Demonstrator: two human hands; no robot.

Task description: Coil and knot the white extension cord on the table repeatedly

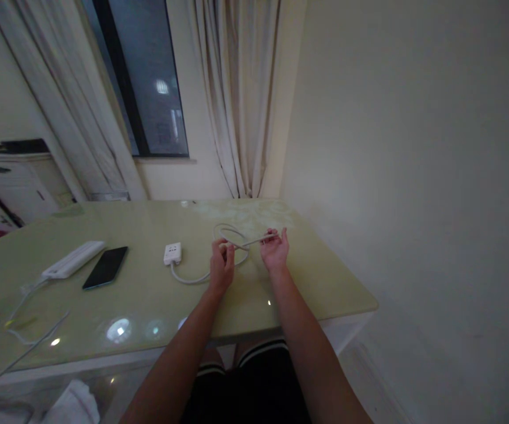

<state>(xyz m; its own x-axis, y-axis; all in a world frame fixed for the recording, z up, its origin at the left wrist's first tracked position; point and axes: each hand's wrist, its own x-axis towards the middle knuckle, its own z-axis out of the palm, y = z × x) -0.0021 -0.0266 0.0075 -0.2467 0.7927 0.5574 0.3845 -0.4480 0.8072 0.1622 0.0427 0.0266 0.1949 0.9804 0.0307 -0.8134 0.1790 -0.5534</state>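
A white power cable (pixel 191 282) runs from a small white socket block (pixel 172 253) and loops on the tabletop in front of me. My left hand (pixel 222 264) has its fingers closed around a stretch of this cable, just right of the socket block. To the right, my right hand (pixel 275 252) is turned palm up, with the cable lying across its partly curled fingers and the thumb out to the side. Between both hands the cable spans a short gap above the table. Its far end at the right hand is too small to make out.
On the left of the glossy table (pixel 143 318) lie a black phone (pixel 105 267) and a long white power strip (pixel 74 259). The strip's cord (pixel 27 297) trails over the near edge. A wall (pixel 413 176) stands on the right; curtains (pixel 240 100) hang behind.
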